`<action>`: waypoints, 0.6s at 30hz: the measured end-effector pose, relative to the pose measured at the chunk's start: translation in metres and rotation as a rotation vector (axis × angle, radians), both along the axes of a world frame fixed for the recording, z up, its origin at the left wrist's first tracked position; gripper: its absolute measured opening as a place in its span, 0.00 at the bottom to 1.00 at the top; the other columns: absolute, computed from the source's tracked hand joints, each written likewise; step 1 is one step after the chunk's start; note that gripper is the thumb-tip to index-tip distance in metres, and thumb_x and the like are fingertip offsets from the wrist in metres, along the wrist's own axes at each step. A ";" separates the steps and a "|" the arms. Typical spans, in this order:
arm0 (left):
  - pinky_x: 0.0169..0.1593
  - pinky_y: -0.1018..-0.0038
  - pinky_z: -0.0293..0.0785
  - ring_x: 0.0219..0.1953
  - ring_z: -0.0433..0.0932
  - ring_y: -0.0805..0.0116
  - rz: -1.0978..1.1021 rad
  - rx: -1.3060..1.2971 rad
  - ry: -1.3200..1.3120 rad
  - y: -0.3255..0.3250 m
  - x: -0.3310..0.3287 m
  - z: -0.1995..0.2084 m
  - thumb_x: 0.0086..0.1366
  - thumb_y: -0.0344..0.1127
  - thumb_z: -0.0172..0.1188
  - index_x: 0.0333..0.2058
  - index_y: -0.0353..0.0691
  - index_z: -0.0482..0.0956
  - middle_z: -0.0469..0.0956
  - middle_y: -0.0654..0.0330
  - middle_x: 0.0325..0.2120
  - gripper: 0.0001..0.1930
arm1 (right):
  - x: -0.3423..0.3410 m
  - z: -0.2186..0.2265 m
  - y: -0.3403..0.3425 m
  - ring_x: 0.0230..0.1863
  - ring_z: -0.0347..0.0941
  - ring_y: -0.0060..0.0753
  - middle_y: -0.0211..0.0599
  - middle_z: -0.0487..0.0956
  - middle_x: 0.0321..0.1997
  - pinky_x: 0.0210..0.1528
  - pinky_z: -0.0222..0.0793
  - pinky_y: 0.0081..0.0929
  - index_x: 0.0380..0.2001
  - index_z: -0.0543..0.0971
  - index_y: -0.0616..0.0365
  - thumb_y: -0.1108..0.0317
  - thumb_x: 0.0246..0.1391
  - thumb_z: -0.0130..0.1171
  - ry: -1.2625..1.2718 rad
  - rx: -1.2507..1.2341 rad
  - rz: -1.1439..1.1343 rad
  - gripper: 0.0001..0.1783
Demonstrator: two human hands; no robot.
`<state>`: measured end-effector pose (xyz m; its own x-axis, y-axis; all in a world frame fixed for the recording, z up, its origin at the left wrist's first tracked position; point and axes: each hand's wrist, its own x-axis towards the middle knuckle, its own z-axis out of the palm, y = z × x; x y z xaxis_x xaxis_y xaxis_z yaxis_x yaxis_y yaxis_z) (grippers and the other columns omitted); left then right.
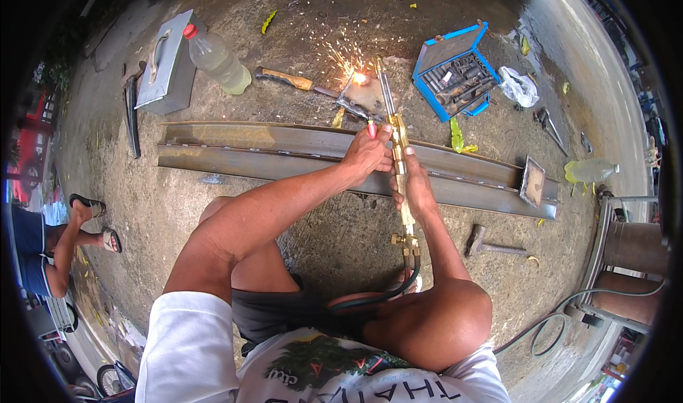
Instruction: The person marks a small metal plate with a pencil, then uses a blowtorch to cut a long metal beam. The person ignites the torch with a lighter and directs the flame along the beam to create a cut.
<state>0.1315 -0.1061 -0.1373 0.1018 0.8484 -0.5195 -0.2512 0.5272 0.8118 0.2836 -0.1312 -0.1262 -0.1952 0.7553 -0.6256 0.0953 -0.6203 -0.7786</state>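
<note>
My right hand [414,182] is wrapped round the brass body of a cutting torch [400,154], whose tubes point away from me. My left hand [370,150] is closed on a small red-handled tool [372,128], its kind unclear; its thumb lies against the torch. Beyond the hands a flat steel plate [371,96] lies on the ground. A bright glow [359,78] at its far left edge throws orange sparks up and away. Two long steel beams [284,136] lie side by side under my forearms. Dark hoses [384,294] run from the torch back past my legs.
At the left are a hammer [131,108], a grey metal box [171,65] and a red-capped bottle [217,60]. A wooden-handled tool [284,78] lies by the plate. A blue socket case [455,72] and another hammer [491,245] are right. A person's feet [99,221] show far left.
</note>
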 end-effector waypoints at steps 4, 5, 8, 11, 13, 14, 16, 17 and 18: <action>0.47 0.59 0.84 0.44 0.83 0.45 -0.012 -0.010 0.002 0.007 -0.002 0.006 0.78 0.52 0.43 0.55 0.31 0.67 0.78 0.34 0.43 0.25 | -0.001 0.001 0.006 0.09 0.59 0.21 0.30 0.67 0.17 0.09 0.57 0.24 0.33 0.70 0.56 0.29 0.65 0.37 -0.008 0.014 -0.003 0.36; 0.47 0.59 0.84 0.44 0.83 0.45 -0.012 -0.012 0.003 0.007 -0.002 0.005 0.78 0.52 0.43 0.55 0.31 0.67 0.78 0.34 0.43 0.25 | -0.001 0.001 0.006 0.09 0.59 0.21 0.30 0.67 0.17 0.09 0.57 0.25 0.33 0.70 0.56 0.29 0.65 0.37 -0.009 0.010 0.000 0.36; 0.45 0.57 0.85 0.43 0.84 0.42 -0.003 0.005 -0.005 0.007 -0.002 0.000 0.77 0.52 0.44 0.55 0.29 0.66 0.78 0.33 0.42 0.26 | -0.001 0.001 0.006 0.09 0.59 0.22 0.29 0.67 0.17 0.09 0.57 0.25 0.33 0.70 0.56 0.30 0.65 0.37 -0.006 0.003 0.001 0.36; 0.47 0.58 0.84 0.44 0.83 0.43 -0.022 -0.003 -0.007 0.007 -0.002 -0.001 0.78 0.52 0.43 0.55 0.31 0.66 0.78 0.32 0.44 0.26 | -0.001 0.001 0.005 0.09 0.59 0.22 0.29 0.67 0.18 0.10 0.57 0.24 0.34 0.69 0.56 0.30 0.66 0.37 0.005 0.007 0.006 0.36; 0.48 0.58 0.83 0.46 0.83 0.44 -0.029 -0.016 -0.001 0.007 -0.002 0.001 0.78 0.52 0.42 0.55 0.33 0.66 0.77 0.32 0.45 0.25 | 0.000 0.003 0.005 0.09 0.59 0.22 0.29 0.67 0.18 0.10 0.57 0.24 0.34 0.69 0.55 0.30 0.66 0.37 0.007 0.007 0.008 0.35; 0.49 0.58 0.83 0.46 0.83 0.43 -0.025 -0.021 0.003 0.007 -0.002 0.002 0.78 0.52 0.42 0.56 0.33 0.66 0.77 0.31 0.46 0.25 | -0.001 0.004 0.005 0.09 0.59 0.22 0.29 0.67 0.18 0.10 0.57 0.24 0.34 0.69 0.55 0.30 0.66 0.37 0.003 0.005 0.007 0.35; 0.49 0.57 0.82 0.47 0.82 0.43 -0.023 -0.023 0.000 0.007 -0.002 0.002 0.78 0.53 0.42 0.57 0.34 0.65 0.77 0.31 0.46 0.25 | -0.001 0.005 0.005 0.09 0.59 0.22 0.29 0.67 0.18 0.10 0.57 0.25 0.34 0.69 0.55 0.30 0.66 0.37 -0.003 0.008 0.007 0.35; 0.50 0.57 0.82 0.47 0.82 0.42 -0.026 -0.020 -0.006 0.007 -0.002 0.002 0.78 0.53 0.42 0.57 0.34 0.65 0.77 0.31 0.46 0.26 | -0.002 0.006 0.005 0.09 0.59 0.22 0.29 0.67 0.18 0.10 0.57 0.25 0.34 0.69 0.55 0.30 0.66 0.37 -0.005 0.012 0.008 0.35; 0.50 0.56 0.82 0.47 0.82 0.42 -0.029 -0.017 -0.012 0.007 -0.003 0.001 0.78 0.53 0.43 0.58 0.34 0.64 0.76 0.30 0.47 0.26 | -0.002 0.006 0.005 0.09 0.59 0.22 0.29 0.67 0.18 0.10 0.57 0.25 0.34 0.69 0.55 0.30 0.66 0.37 -0.008 0.016 0.008 0.35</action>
